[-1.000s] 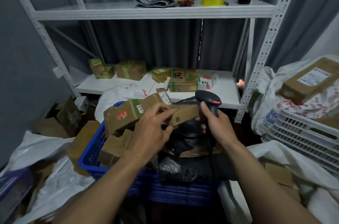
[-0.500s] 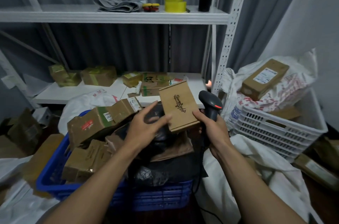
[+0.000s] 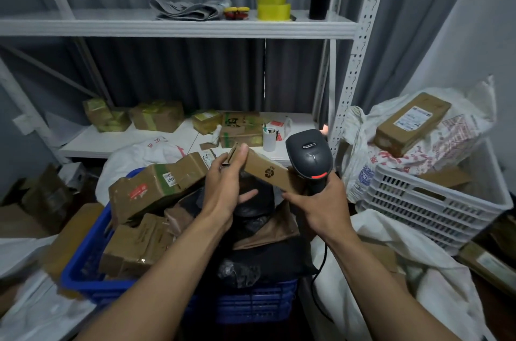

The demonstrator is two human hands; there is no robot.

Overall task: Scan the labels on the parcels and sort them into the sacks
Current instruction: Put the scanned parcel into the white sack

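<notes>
Parcel [image 3: 265, 173], small and brown, hung tilted above the blue crate [image 3: 251, 301]. Left hand [image 3: 223, 192] pinched its upper end, thumb on top, fingers [image 3: 247, 195] half hidden beneath. Right hand [image 3: 321, 206] gripped the scanner [image 3: 308, 153], touching the lower corner. Label out of sight, only a dark stamp showing.

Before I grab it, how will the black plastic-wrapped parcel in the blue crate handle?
Probably floppy: the black plastic-wrapped parcel looks wrinkled and slumped, with no firm edges. Its glossy film may be slippery. It seems unlikely to roll, lying low in the blue crate.
</notes>
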